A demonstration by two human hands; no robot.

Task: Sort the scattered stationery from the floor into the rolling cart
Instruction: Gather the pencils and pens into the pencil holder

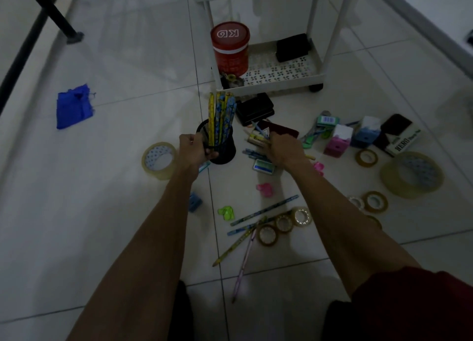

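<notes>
Blue cloth point(74, 107): crumpled on the floor tiles, far left, well apart from the rest.
Tape roll point(159, 160): flat on the floor, just left of the left wrist.
Left hand point(194, 148): fingers curled round the near rim of the pencil cup point(225, 151), gripping it.
Pencil cup: black mesh, in front of the cart; pencils point(220, 118) stand in it.
Loose pencils point(263, 211): crossed on the floor between the forearms.
Cart point(276, 84): white; the bottom shelf holds a red canister point(230, 49) and a black box point(291, 47).
Right hand point(281, 150): apart from the left, down on a heap of pens point(258, 138); fingers hidden, so the grip cannot be told.
Small tape rolls point(284, 223): in a row beside the loose pencils.
Large tape roll point(412, 174): flat on the floor, far right.
</notes>
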